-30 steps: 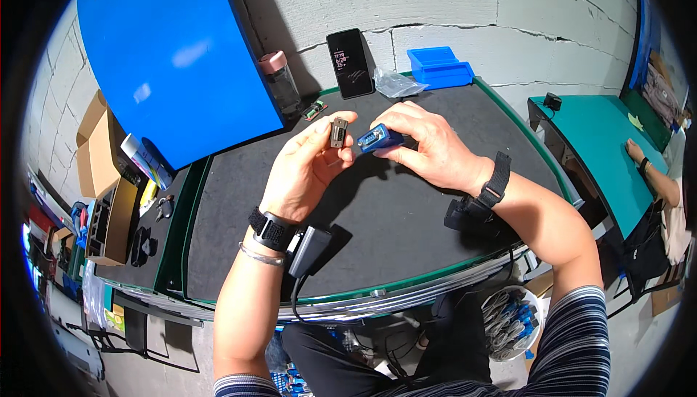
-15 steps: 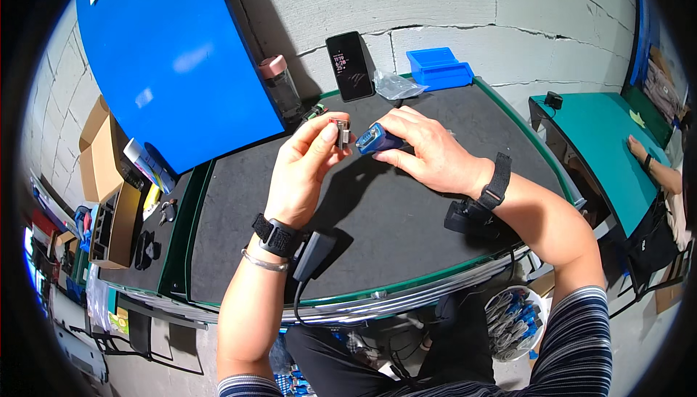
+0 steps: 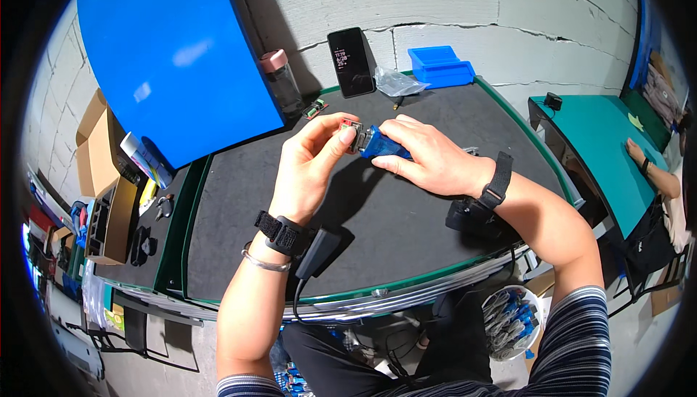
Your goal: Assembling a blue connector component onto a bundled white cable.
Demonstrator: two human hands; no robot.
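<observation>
My left hand (image 3: pixel 306 168) is closed, pinching a small red circuit board with a metal socket (image 3: pixel 353 130) between thumb and fingers. From the right, my right hand (image 3: pixel 444 157) grips a translucent blue serial plug (image 3: pixel 375 143). The plug's metal end faces the board's socket and meets it, or nearly so; how deep it sits I cannot tell. Both things are held above the dark mat. Behind my left fingers lies another small board with green terminal blocks (image 3: pixel 315 109). My palms and fingers hide the rest of the plug and board.
Along the back stand a pink-lidded bottle (image 3: pixel 279 78), a phone (image 3: pixel 351 63), a clear plastic bag (image 3: pixel 398 83) and a blue bin (image 3: pixel 440 67). A blue panel (image 3: pixel 174 63) rises at left beside an open carton (image 3: pixel 109 179). A co-worker's hand (image 3: pixel 636 152) rests on a green table.
The blue plug and the red board have come together; a gap stood between them before. My left hand has moved slightly right, and the plug has turned toward the board.
</observation>
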